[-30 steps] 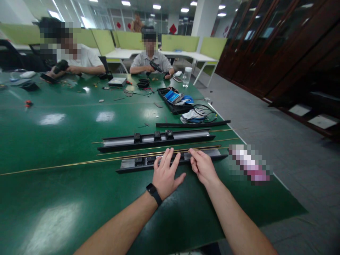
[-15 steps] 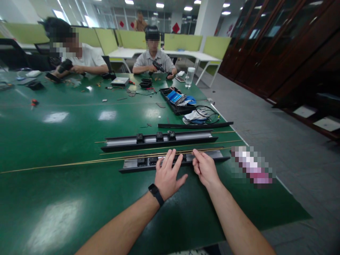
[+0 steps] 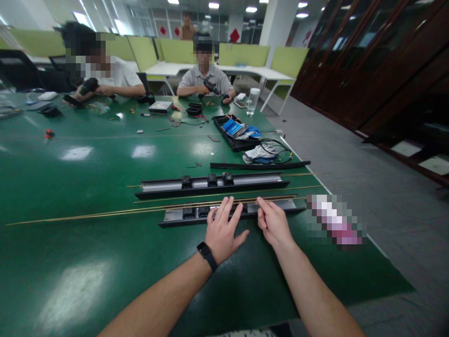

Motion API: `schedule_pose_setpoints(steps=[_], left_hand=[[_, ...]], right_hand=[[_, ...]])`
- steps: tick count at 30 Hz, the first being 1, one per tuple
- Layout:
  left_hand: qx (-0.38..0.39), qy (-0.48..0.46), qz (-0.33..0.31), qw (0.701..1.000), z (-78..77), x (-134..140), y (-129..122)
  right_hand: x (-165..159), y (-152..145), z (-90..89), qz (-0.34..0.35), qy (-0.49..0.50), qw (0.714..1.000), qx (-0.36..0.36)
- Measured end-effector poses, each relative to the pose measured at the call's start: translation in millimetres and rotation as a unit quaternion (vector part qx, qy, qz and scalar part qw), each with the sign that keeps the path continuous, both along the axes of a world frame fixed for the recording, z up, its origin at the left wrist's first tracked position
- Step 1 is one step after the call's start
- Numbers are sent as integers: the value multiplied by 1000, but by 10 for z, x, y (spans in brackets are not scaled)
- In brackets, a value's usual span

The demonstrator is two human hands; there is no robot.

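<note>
My left hand (image 3: pixel 224 231) is open, fingers spread across the nearer black metal channel (image 3: pixel 172 216) and the thin brass-coloured rods (image 3: pixel 101 214) lying over it. My right hand (image 3: pixel 275 222) is closed in a pinch on one of the rods, just right of my left hand. Small black blocks (image 3: pixel 188 211) sit inside that channel, partly hidden by my left fingers. Behind it lies a second channel (image 3: pixel 161 188), with three black blocks along its length. More thin rods run beside the channels.
A black strip (image 3: pixel 259 165) lies beyond the channels. Farther back are a black tray (image 3: pixel 224 132) of blue items, a glove (image 3: pixel 261 153) with cables and a clear bottle (image 3: pixel 252 100). A blurred pink item (image 3: pixel 335 220) lies right. Two co-workers hold power drills across the table.
The view has shifted very slightly. Both hands keep nearly the same pose over the nearer channel, and the rods lie almost as before.
</note>
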State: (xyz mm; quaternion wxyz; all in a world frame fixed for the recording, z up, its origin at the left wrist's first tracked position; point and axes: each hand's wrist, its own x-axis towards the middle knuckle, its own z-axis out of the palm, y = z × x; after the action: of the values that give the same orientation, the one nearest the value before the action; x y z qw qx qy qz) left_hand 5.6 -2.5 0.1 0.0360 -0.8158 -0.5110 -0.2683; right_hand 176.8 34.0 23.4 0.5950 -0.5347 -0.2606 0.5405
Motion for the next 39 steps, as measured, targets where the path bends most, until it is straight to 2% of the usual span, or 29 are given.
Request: schedule_pose_setpoints(steps=[13, 27, 39], left_hand=[[6, -3, 3, 1000, 2, 5, 2], [7, -2, 5, 1000, -15, 10, 10], [5, -3, 2, 1000, -11, 9, 14]], right_hand=[[21, -6, 15, 43, -28, 999, 8], [-16, 4, -2, -5, -11, 1000, 14], [-31, 3, 17, -14, -18, 999, 25]])
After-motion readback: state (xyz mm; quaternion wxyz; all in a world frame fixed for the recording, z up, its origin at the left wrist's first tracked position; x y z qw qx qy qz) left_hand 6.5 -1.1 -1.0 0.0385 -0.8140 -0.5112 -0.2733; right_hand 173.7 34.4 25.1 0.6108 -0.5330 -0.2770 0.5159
